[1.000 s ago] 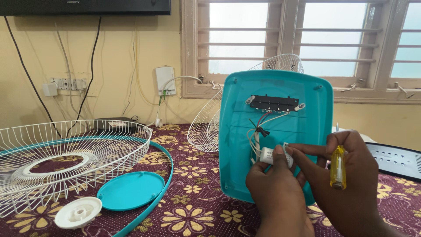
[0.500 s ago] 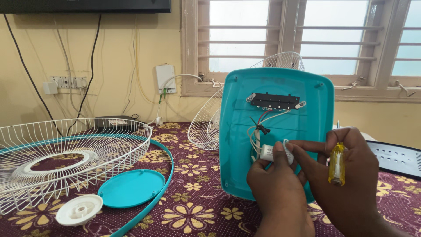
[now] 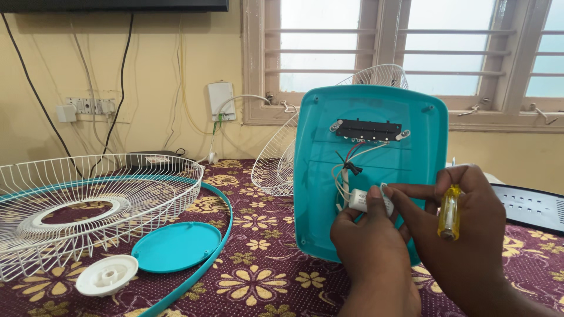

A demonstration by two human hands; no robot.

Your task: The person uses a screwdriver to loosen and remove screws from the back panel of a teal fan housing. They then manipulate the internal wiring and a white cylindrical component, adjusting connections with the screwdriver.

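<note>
Fan dismantled: grille (image 3: 82, 199), disc (image 3: 176, 246), cap (image 3: 107, 275) laid on tabletop (image 3: 264, 282). Panel (image 3: 364, 170) stood upright, wiring exposed. Capacitor (image 3: 371, 202) pinched by left hand (image 3: 370, 246) and right hand (image 3: 464, 235); screwdriver (image 3: 449, 212) clamped in right grip. Capacitor not yet detached.

A screen (image 3: 111, 4) hangs on the wall at eleven o'clock. Only its bottom edge shows, a long, flat, black strip. It looks dark. No boxes, labels or signs show anywhere else.
</note>
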